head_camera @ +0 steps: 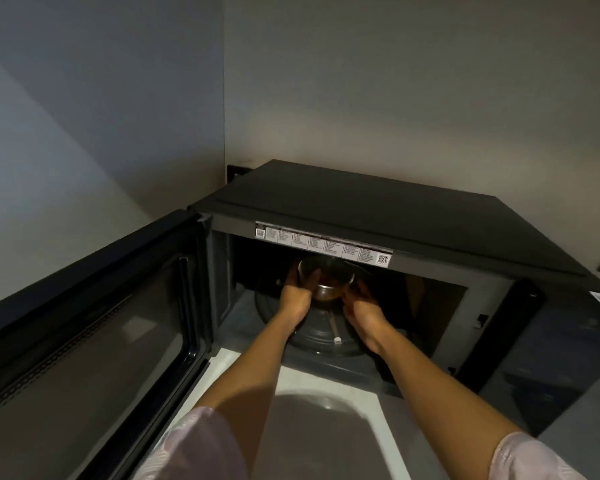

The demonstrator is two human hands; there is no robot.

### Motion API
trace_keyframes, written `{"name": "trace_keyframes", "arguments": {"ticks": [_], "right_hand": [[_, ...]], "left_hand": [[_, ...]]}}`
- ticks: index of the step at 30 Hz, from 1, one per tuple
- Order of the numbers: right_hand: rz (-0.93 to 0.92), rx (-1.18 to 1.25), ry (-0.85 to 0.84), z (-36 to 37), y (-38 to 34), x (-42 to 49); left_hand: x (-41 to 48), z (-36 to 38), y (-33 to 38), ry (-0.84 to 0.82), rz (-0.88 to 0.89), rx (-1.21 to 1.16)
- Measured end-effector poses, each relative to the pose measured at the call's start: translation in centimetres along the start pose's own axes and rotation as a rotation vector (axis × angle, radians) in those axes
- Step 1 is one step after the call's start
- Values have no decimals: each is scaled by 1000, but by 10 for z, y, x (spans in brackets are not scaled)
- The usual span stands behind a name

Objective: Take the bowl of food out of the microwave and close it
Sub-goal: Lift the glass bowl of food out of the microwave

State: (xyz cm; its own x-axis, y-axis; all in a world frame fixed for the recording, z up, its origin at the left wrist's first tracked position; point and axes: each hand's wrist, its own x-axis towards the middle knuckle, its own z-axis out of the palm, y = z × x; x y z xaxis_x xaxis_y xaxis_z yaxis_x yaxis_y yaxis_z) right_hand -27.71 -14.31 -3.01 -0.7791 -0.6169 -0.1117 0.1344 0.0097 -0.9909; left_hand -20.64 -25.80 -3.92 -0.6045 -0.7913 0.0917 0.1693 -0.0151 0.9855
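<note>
A black microwave (378,209) stands in the corner with its door (84,327) swung wide open to the left. Inside the dark cavity a small metal bowl (326,284) holding brownish food is above the round glass turntable (323,332). My left hand (297,289) wraps the bowl's left side and my right hand (361,303) cups its right side. Both arms reach in through the opening. The top of the bowl is partly hidden by the upper edge of the cavity.
The microwave sits on a white surface (329,379) that extends toward me. Plain walls meet in a corner behind it. A label strip (323,243) runs above the cavity. The control panel (520,327) lies to the right of the opening.
</note>
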Motion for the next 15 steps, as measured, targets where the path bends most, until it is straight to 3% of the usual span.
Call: {"name": "trace_keyframes", "arguments": {"ticks": [9,15], "right_hand": [[64,268,30,6,-8,-2],[87,248,119,1,-15,-30]], "left_hand": [[4,-4,-3,-50,47,-114],[-29,-24,3,-87,8,-156]]}}
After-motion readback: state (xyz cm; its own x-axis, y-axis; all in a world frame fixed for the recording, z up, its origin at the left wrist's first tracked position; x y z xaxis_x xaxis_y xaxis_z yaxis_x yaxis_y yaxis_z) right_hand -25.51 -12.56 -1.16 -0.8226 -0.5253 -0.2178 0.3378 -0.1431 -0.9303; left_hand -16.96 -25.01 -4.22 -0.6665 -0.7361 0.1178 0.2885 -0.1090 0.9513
